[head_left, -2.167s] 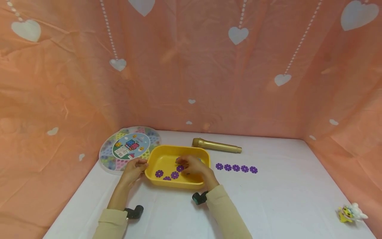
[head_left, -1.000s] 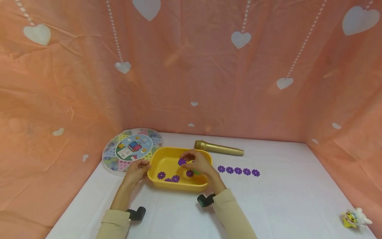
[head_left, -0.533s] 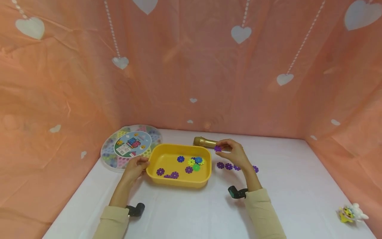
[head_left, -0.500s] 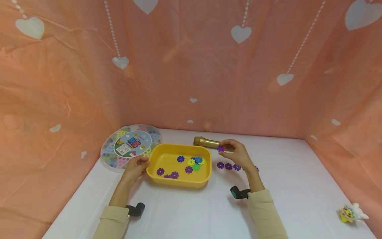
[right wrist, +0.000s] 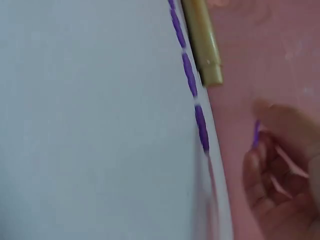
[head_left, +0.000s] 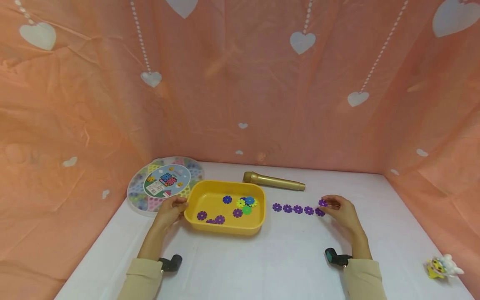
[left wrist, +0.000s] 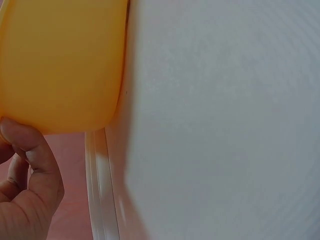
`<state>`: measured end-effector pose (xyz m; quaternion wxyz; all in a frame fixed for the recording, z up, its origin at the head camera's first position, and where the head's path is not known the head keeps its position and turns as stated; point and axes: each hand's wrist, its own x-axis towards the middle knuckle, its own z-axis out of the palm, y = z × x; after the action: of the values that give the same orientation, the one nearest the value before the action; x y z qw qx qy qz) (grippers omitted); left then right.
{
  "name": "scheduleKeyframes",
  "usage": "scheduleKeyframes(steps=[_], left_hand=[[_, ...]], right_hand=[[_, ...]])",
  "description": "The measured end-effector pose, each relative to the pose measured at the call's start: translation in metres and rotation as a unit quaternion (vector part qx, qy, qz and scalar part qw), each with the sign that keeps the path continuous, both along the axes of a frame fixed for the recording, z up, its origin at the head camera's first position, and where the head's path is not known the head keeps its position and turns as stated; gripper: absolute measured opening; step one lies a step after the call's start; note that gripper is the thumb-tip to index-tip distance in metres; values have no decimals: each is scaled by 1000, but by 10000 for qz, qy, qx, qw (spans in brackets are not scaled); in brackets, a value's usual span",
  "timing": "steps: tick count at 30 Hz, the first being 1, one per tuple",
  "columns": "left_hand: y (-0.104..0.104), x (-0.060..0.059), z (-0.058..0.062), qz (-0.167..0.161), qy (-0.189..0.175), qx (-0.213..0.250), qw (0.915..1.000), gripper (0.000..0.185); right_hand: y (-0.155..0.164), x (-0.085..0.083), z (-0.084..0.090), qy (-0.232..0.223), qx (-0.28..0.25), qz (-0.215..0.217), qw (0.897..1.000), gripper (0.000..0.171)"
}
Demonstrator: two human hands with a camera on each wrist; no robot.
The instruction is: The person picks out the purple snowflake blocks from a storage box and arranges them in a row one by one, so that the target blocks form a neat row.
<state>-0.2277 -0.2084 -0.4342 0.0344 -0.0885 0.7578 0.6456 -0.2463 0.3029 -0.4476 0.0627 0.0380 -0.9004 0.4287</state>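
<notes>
Head view: nearest, the left hand [head_left: 169, 210] is curled on the left rim of the yellow tray [head_left: 195, 223], gripping it. A purple flower disc [head_left: 322, 203] is pinched in the right hand [head_left: 343, 213] just above the right end of a row of purple discs [head_left: 298, 209] lying on the white table [head_left: 285, 266]. Farther back, a gold microphone [head_left: 273, 181] and a round box [head_left: 161, 185] are seen.

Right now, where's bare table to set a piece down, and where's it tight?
Free: the near table between the two sleeves, in front of the tray; and the right side between the flower row and the toy. Tight: the gap between tray and row, and the far left, where the round box meets the tray by the left hand.
</notes>
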Motion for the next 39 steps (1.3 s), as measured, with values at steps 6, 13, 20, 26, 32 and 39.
scheduleKeyframes(steps=[6, 13, 20, 26, 32, 39], left_hand=[[0, 1, 1, 53, -20, -31, 10000, 26], [1, 2, 2, 59, -51, -52, 10000, 26], [1, 0, 0, 76, -94, -39, 9999, 25], [1, 1, 0, 65, -47, -11, 10000, 26], [2, 1, 0, 50, -6, 5, 10000, 25], [2, 2, 1, 32, 12, -3, 10000, 26]], right_hand=[[19, 7, -12, -422, 220, -317, 9984, 38], [23, 6, -17, -315, 536, -285, 9977, 35], [23, 5, -19, -259, 689, -296, 9968, 32], [21, 7, -15, -382, 498, -346, 9974, 36], [7, 4, 1, -317, -248, -260, 9989, 41], [-60, -6, 21, 221, -1750, 392, 9835, 41]])
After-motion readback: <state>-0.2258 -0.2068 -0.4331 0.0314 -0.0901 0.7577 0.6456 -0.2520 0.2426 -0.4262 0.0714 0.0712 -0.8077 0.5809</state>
